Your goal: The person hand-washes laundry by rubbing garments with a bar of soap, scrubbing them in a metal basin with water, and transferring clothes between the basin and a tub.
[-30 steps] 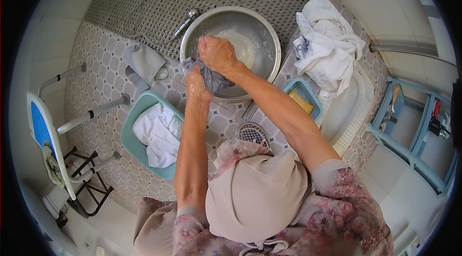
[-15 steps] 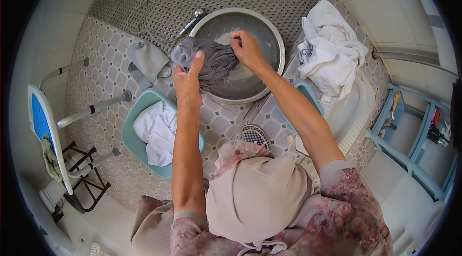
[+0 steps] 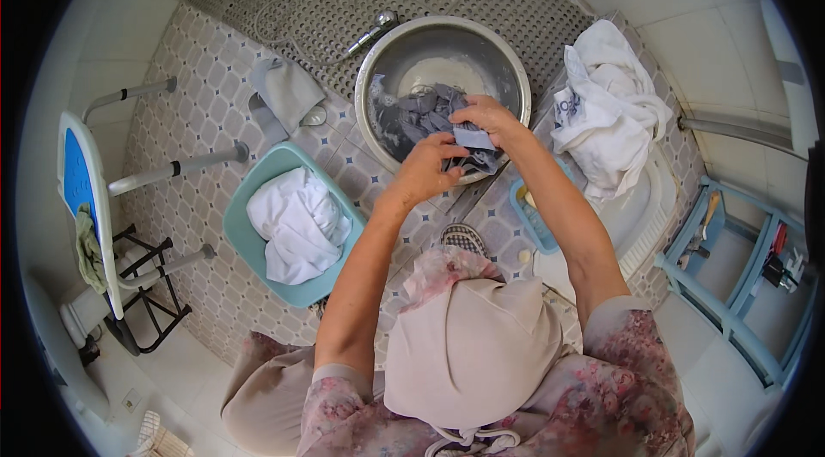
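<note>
A grey garment (image 3: 427,113) with a paler band lies bunched in a round metal basin (image 3: 364,113), where some water and suds show. My right hand (image 3: 487,117) is closed on the garment at its pale band, near the basin's near right side. Close by, over the near rim, my left hand (image 3: 421,171) has its fingers spread beside the cloth; whether the fingertips touch it is hard to see.
Left of me stands a teal tub (image 3: 245,238) with white cloth inside. A white towel (image 3: 606,113) is heaped at right, by a small blue tray (image 3: 534,220). Grey cloths (image 3: 288,96) and a shower head (image 3: 384,21) lie beyond. A blue-seated chair (image 3: 79,186) stands left.
The garment, held up at the basin's left side before, is now down in the basin. Both hands have come right and nearer; my left hand has let go of it.
</note>
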Demonstrator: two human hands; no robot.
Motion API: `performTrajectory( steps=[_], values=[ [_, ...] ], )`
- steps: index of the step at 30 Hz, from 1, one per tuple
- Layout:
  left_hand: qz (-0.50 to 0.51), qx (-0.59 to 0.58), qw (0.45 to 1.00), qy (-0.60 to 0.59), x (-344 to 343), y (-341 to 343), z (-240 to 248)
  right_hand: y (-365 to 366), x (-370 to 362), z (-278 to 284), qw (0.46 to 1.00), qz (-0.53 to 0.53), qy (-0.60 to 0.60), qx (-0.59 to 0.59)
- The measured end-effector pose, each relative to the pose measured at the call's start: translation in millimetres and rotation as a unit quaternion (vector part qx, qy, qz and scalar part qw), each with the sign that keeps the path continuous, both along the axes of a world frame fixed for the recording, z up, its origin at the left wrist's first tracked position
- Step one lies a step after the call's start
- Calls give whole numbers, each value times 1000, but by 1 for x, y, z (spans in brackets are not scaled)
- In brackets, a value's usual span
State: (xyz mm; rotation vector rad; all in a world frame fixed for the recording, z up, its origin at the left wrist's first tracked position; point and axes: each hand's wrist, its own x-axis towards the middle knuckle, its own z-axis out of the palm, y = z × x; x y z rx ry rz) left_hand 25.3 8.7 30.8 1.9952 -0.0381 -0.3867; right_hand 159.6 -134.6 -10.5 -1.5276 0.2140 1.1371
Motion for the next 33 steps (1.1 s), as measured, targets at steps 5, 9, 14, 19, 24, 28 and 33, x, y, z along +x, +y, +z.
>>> performTrajectory(
  steps=[5, 9, 14, 19, 24, 28, 33],
  values=[
    [190, -45, 980, 39, -3, 35, -49, 6, 6, -4, 996, -50, 71, 17],
    [442, -104, 869, 196, 15, 33, -54, -6, 4, 13, 994, -90, 34, 50],
    [487, -288, 760, 320, 32, 31, -63, -14, 0, 46, 945, -137, 134, 264],
    [480, -583, 602, 261, 30, 25, -69, -16, -4, 63, 910, -241, 145, 306],
    [503, -590, 587, 232, 19, 18, -61, -34, 19, 36, 955, -201, -49, 214],
    [553, -448, 672, 204, 17, 6, -63, -38, 22, 37, 952, -160, -201, 169],
    [486, -101, 849, 182, 1, 8, -93, -21, 11, 63, 937, -171, -189, 239]
  ],
)
